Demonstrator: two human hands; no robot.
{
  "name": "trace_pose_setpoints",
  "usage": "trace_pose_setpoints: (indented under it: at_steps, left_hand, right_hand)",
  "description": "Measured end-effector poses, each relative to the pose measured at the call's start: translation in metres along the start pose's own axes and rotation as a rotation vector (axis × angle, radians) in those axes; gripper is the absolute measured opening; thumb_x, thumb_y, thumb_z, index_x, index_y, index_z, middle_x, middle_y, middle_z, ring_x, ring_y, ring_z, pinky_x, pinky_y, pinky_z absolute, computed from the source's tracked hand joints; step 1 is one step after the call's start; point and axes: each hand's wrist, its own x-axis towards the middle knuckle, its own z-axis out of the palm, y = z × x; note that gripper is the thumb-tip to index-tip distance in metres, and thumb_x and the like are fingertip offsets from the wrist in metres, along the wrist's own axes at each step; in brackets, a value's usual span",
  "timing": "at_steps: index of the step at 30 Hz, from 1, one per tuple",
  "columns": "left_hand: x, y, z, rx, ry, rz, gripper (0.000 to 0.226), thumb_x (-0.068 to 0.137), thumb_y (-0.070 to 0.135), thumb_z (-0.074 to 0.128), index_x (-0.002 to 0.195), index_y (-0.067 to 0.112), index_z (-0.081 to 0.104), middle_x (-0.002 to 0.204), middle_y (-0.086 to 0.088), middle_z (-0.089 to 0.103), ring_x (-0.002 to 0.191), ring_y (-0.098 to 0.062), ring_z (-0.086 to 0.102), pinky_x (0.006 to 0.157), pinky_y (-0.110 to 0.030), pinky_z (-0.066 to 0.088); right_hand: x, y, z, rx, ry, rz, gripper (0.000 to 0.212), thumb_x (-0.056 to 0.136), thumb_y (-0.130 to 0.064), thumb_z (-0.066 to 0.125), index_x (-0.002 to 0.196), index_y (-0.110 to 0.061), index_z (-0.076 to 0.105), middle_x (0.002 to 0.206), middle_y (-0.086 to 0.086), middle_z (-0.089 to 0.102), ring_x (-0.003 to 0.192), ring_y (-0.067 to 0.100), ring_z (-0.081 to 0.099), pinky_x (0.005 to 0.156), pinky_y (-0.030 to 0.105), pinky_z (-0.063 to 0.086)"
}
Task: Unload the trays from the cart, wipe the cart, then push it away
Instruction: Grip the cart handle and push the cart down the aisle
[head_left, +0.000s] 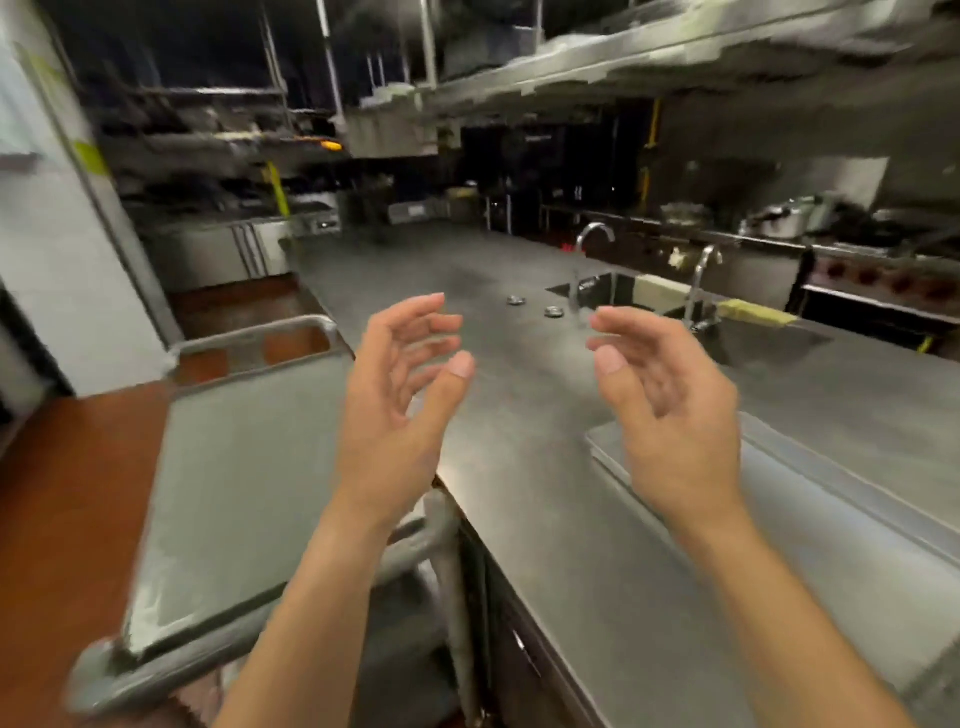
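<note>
Head view: I held my left hand (400, 384) and right hand (665, 395) empty, fingers spread, tray (841, 525) right of both, cart (234, 493) left.

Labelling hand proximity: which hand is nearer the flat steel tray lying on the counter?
Right. The right hand hovers open over the far-left corner of the flat steel tray; the left hand is off to its left, above the counter edge beside the steel cart.

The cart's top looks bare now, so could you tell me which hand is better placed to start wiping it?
Probably left. The left hand hovers open at the cart edge, while the right hand is over the counter beside a tray. No cloth is visibly held.
</note>
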Motion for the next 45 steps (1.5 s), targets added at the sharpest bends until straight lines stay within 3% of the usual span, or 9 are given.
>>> trace_pose_setpoints:
  at_steps: [5, 13, 18, 22, 25, 28, 35, 40, 45]
  left_hand:
    - [-0.007, -0.005, -0.136, 0.147, 0.173, 0.000, 0.035, 0.097, 0.012, 0.064, 0.132, 0.011, 0.056, 0.122, -0.010, 0.068, 0.115, -0.016, 0.068, 0.096, -0.022, 0.053]
    - [-0.027, -0.079, -0.219, 0.371, 0.233, -0.189, 0.030, 0.101, 0.022, 0.064, 0.130, 0.019, 0.056, 0.119, 0.001, 0.069, 0.111, -0.015, 0.070, 0.095, -0.024, 0.056]
    - [-0.082, -0.170, -0.252, 0.790, -0.321, -0.792, 0.090, 0.065, 0.079, 0.074, 0.140, 0.037, 0.049, 0.131, 0.012, 0.061, 0.123, -0.012, 0.061, 0.100, -0.032, 0.049]
    - [-0.116, -0.226, -0.257, 1.223, -0.797, -0.968, 0.065, 0.068, 0.074, 0.074, 0.123, 0.043, 0.058, 0.116, 0.013, 0.068, 0.107, -0.017, 0.067, 0.085, -0.039, 0.054]
    - [-0.115, -0.235, -0.260, 1.343, -0.781, -0.986, 0.030, 0.076, 0.058, 0.063, 0.094, 0.034, 0.064, 0.085, 0.009, 0.068, 0.076, -0.018, 0.067, 0.072, -0.037, 0.057]
    - [-0.110, -0.237, -0.267, 1.458, -0.722, -0.933, 0.028, 0.079, 0.057, 0.058, 0.079, 0.029, 0.055, 0.074, 0.008, 0.059, 0.065, -0.020, 0.059, 0.066, -0.033, 0.049]
    - [-0.098, -0.255, -0.322, 1.501, -0.687, -0.901, 0.049, 0.080, 0.079, 0.054, 0.081, 0.031, 0.050, 0.087, 0.004, 0.071, 0.077, -0.024, 0.068, 0.068, -0.035, 0.051]
    - [-0.091, -0.269, -0.376, 1.469, -0.621, -0.862, 0.078, 0.066, 0.104, 0.037, 0.069, 0.027, 0.048, 0.069, 0.009, 0.058, 0.070, -0.021, 0.064, 0.061, -0.035, 0.043]
    - [-0.079, -0.285, -0.440, 1.491, -0.593, -0.750, 0.080, 0.070, 0.103, 0.030, 0.081, 0.028, 0.057, 0.072, 0.006, 0.062, 0.074, -0.022, 0.068, 0.061, -0.035, 0.043]
  right_hand:
    - [0.003, -0.018, 0.132, 0.080, -0.225, -0.084, 0.035, 0.090, -0.040, 0.061, 0.120, -0.022, 0.065, 0.115, -0.004, 0.070, 0.108, 0.015, 0.068, 0.099, 0.035, 0.053]
    - [-0.013, 0.050, 0.246, 0.141, -0.406, -0.009, 0.029, 0.092, -0.039, 0.062, 0.117, -0.026, 0.063, 0.113, -0.008, 0.069, 0.104, 0.011, 0.068, 0.096, 0.025, 0.052]
    - [-0.061, 0.150, 0.281, -0.361, -0.980, 0.090, 0.057, 0.089, -0.064, 0.057, 0.132, -0.027, 0.058, 0.128, -0.009, 0.064, 0.117, 0.009, 0.060, 0.102, 0.035, 0.050]
    - [-0.106, 0.201, 0.294, -0.777, -1.354, -0.077, 0.083, 0.078, -0.092, 0.031, 0.129, -0.033, 0.058, 0.121, -0.006, 0.069, 0.112, 0.019, 0.066, 0.092, 0.040, 0.051]
    - [-0.111, 0.213, 0.306, -0.901, -1.329, -0.237, 0.088, 0.071, -0.100, 0.020, 0.094, -0.029, 0.067, 0.085, -0.001, 0.074, 0.082, 0.023, 0.072, 0.067, 0.036, 0.050]
    - [-0.107, 0.216, 0.320, -0.920, -1.297, -0.320, 0.089, 0.072, -0.099, 0.016, 0.077, -0.025, 0.065, 0.071, 0.000, 0.070, 0.069, 0.023, 0.070, 0.057, 0.033, 0.044]
    - [-0.104, 0.218, 0.379, -0.863, -1.252, -0.373, 0.092, 0.074, -0.098, 0.014, 0.077, -0.023, 0.067, 0.069, 0.000, 0.069, 0.067, 0.023, 0.070, 0.055, 0.033, 0.046]
    - [-0.101, 0.221, 0.435, -0.813, -1.223, -0.395, 0.112, 0.057, -0.100, -0.012, 0.078, -0.023, 0.067, 0.073, 0.002, 0.071, 0.071, 0.025, 0.070, 0.056, 0.033, 0.042]
    - [-0.099, 0.218, 0.502, -0.860, -1.213, -0.437, 0.100, 0.064, -0.099, 0.001, 0.076, -0.023, 0.064, 0.069, 0.000, 0.069, 0.068, 0.023, 0.070, 0.053, 0.031, 0.038]
